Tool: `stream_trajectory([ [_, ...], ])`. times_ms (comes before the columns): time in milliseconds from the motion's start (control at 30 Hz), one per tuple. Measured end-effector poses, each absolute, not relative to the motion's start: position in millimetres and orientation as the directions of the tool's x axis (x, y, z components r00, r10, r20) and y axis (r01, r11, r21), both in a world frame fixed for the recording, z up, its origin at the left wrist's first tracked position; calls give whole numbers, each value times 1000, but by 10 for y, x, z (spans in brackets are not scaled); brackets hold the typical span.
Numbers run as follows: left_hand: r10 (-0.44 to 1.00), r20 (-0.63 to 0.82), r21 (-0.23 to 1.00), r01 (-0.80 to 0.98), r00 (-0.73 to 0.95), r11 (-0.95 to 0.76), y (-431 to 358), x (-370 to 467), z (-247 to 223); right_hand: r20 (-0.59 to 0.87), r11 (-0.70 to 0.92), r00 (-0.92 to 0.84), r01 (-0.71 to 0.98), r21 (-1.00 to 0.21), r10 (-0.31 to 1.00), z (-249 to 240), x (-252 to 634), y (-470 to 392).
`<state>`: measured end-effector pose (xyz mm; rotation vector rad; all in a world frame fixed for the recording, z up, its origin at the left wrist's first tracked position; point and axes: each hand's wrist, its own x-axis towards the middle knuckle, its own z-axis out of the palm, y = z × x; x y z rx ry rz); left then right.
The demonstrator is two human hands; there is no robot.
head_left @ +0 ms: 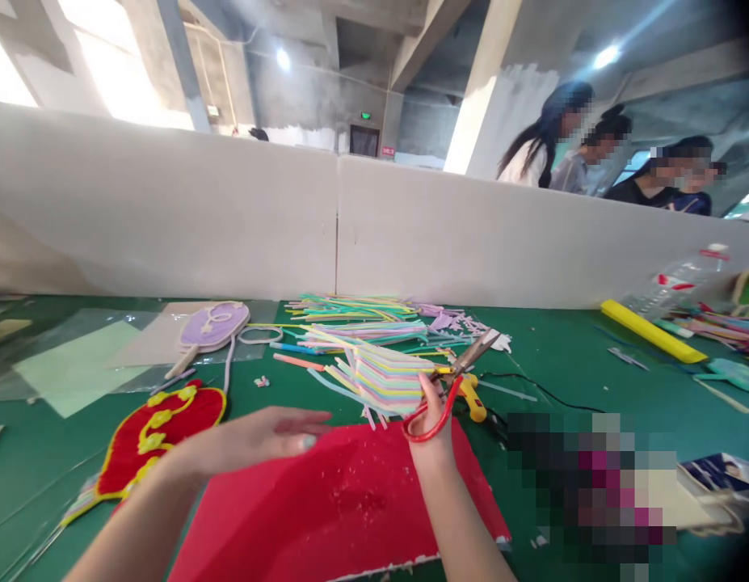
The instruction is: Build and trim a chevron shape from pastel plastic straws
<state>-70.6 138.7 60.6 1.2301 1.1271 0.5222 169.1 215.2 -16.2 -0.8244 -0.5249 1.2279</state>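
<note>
My right hand (433, 420) is closed on a pair of scissors (431, 427) with red handles, the blades pointing up to the right. Against the same fingers lies a striped pastel piece (386, 380) of fuzzy sticks set side by side; whether they pinch it I cannot tell. My left hand (271, 440) holds nothing, its fingers stretched out above a red sheet (277, 517) strewn with small scraps. Just beyond my right hand is a yellow glue gun (473, 399), partly hidden by the scissors.
Loose pastel fuzzy sticks (355, 309) lie behind the striped piece. At left are a red fan shape (125, 444), a purple fan (210, 327) and a green paper (77, 364). A yellow bar (653, 331) and plastic bottle (683, 279) stand right. A white partition (229, 218) closes the back.
</note>
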Motion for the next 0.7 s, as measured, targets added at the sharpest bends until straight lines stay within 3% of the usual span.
stream_trajectory([
  [67, 884, -254, 957, -32, 392, 288, 1337, -403, 444, -106, 94, 267, -640, -763, 958, -156, 1672, 2138],
  [133, 956, -116, 915, -345, 270, 209, 1347, -49, 267, -114, 90, 259, -662, -744, 959, -144, 1641, 2122],
  [267, 991, -129, 612, -788, -18, 65, 1446, 521, 122, -52, 110, 239, -620, -777, 970, -112, 1584, 2056],
  [400, 940, -293, 456, -890, -175, -24, 1483, 687, 223, 22, 81, 133, -452, -888, 991, -32, 1573, 1942],
  [567, 924, -284, 471, -877, -257, -99, 1421, 494, 267, 109, 110, 13, -136, -985, 994, 133, 1544, 1839],
  [700, 926, -242, 550, -827, -289, -115, 1371, 243, 217, -28, -43, -71, -213, -976, 997, 75, 1485, 1834],
])
